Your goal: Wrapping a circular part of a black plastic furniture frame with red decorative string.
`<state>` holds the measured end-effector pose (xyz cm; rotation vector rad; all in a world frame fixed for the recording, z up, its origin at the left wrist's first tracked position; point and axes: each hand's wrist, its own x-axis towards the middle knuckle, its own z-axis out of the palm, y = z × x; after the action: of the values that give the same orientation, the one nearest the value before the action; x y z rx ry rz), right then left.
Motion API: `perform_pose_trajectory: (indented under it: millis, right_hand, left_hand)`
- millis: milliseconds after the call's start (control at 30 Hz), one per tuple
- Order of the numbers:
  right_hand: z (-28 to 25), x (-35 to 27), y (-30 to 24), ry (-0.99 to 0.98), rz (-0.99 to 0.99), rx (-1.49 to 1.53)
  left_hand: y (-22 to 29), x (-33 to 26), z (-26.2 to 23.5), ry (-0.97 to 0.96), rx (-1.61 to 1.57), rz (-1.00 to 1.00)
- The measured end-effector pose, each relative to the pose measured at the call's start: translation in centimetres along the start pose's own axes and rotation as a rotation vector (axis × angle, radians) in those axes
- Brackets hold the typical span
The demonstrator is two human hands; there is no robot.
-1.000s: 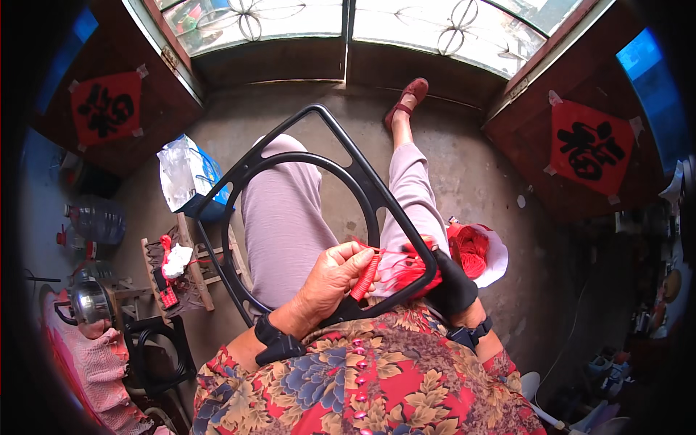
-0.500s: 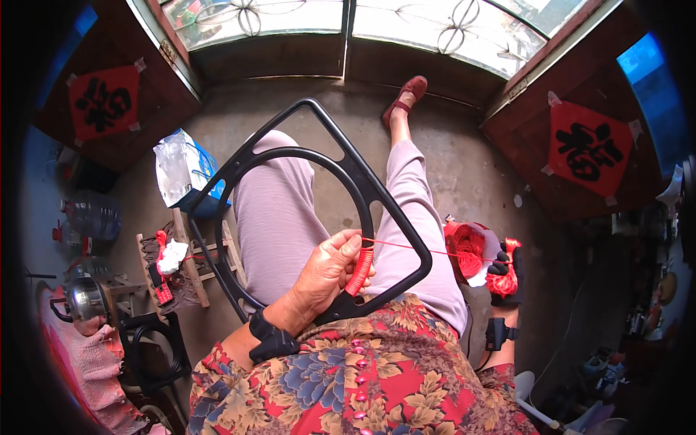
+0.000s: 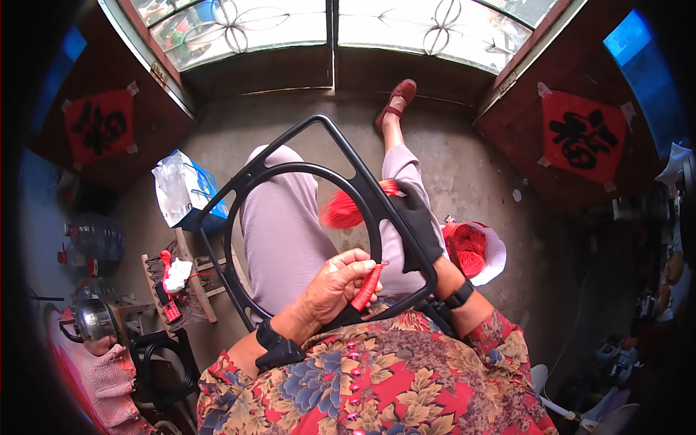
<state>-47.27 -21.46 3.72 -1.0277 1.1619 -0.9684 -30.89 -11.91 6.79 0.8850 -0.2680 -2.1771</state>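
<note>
Far: glazed doors [image 3: 402, 27]. Red paper squares [image 3: 584, 138] taped to panels [image 3: 518, 134] left and right. Left, I see white-and-blue bag [image 3: 190, 190], clear bottle [image 3: 100, 239]; nearer, metal pot [image 3: 94, 317].

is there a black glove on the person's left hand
No, the left hand at the red cord wrapping is bare, while the black glove is on the right hand.

There are two hands [image 3: 335, 283], one held frame [image 3: 366, 192], two posters [image 3: 584, 138].

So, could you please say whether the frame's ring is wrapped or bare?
Partly wrapped: red cord coils around the ring at the left hand; the rest visible is bare.
</note>
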Motion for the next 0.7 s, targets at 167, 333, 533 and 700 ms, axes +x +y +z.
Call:
perform_pose_trajectory:
  millis: [167, 333, 533, 700]
  right_hand:
    - [-1.0, -4.6, 1.5, -0.442, 0.402, 0.659]
    - [1.2, -1.2, -2.1, -0.997, 0.444, 1.119]
    - [-0.9, -3.4, -8.2, -0.613, 0.294, -0.119]
    - [-4.0, -6.2, -5.6, -0.464, 0.355, -0.255]
  left_hand:
    - [-0.5, -0.2, -0.7, -0.054, 0.027, -0.04]
    - [-0.5, -0.6, -0.6, -0.016, 0.05, 0.103]
    - [-0.2, -0.5, -0.3, 0.071, 0.139, 0.172]
    - [0.2, -0.5, 0.1, 0.07, 0.213, 0.133]
